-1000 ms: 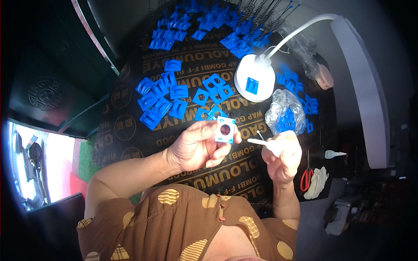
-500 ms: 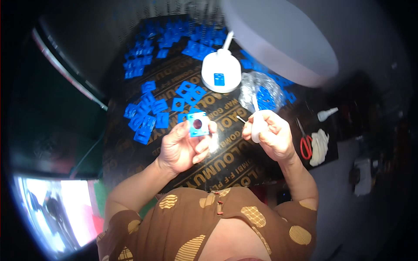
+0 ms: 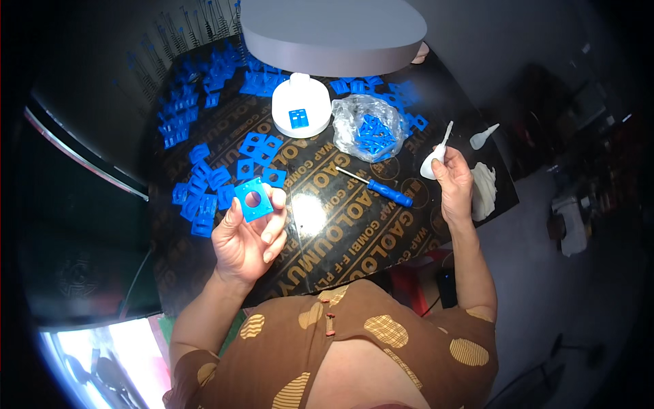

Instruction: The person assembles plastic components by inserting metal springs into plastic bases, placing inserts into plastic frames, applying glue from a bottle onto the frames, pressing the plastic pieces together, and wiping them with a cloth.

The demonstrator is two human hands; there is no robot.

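My left hand (image 3: 246, 235) pinches a square blue plastic plate (image 3: 266, 206) with a round hole, raised over the near left of the table. Out at the right, my right hand (image 3: 455, 180) grips a small white squeeze bottle (image 3: 430, 165) by its body, its thin nozzle pointing up. Between the hands lies a screwdriver (image 3: 390, 193) with a blue handle. Beyond my left hand is a loose heap of similar blue plates (image 3: 197, 187). One blue piece (image 3: 298, 118) rests on a round white lamp base (image 3: 303, 92).
A clear plastic bag (image 3: 347, 123) of small blue parts lies right of the lamp base. A big pale lamp head (image 3: 334, 41) overhangs the table's far side. Rows of blue parts (image 3: 178, 112) stand at far left. Near the right edge are a white-tipped bottle (image 3: 482, 138) and a white glove (image 3: 485, 191).
My right hand has gone right with the white bottle, from mid-table to near the table's right edge. The screwdriver now shows fully. My left hand still holds the plate; the whole view has shifted.
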